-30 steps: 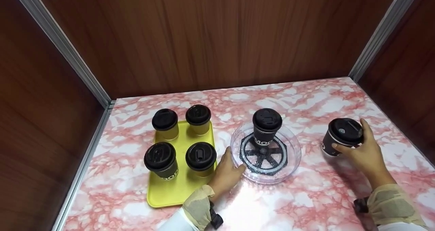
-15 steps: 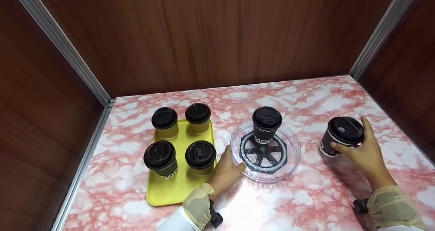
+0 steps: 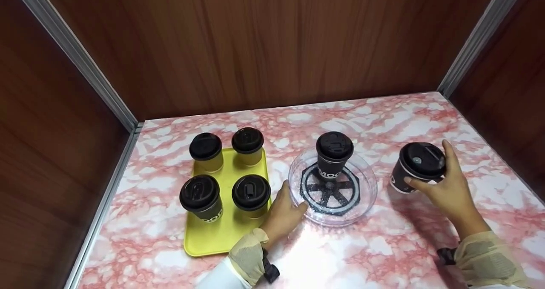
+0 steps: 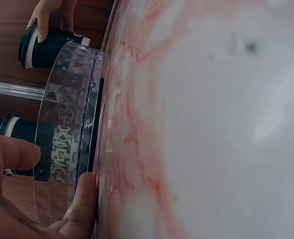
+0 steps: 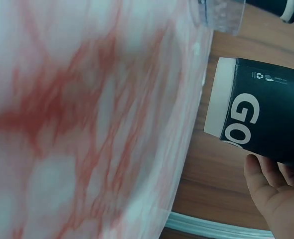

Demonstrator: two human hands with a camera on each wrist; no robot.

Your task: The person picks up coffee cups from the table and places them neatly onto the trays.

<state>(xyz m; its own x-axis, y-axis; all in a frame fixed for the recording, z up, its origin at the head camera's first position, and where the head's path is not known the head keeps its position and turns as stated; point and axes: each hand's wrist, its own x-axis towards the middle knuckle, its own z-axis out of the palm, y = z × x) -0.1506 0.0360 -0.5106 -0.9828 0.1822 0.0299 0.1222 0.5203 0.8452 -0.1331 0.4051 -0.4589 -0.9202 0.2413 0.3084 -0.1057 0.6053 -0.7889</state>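
In the head view my right hand grips a black paper coffee cup with a black lid, thumb on the near side. Its white-edged base hangs clear of the table in the right wrist view. My left hand holds the left side of a clear round turntable with a black spoked base. The left wrist view shows thumb and finger about its faceted wall. Another black lidded cup stands upright on the turntable, toward its back.
Left of the turntable lies a yellow tray bearing several lidded coffee cups, upright in two rows. The table has a red-and-white marbled top. Brown wood-look panels with metal corner posts enclose the back and sides.
My right hand has moved slightly left with the coffee cup, nearer the turntable. The left hand, turntable and cups on the tray hold their places apart from a slight view shift.
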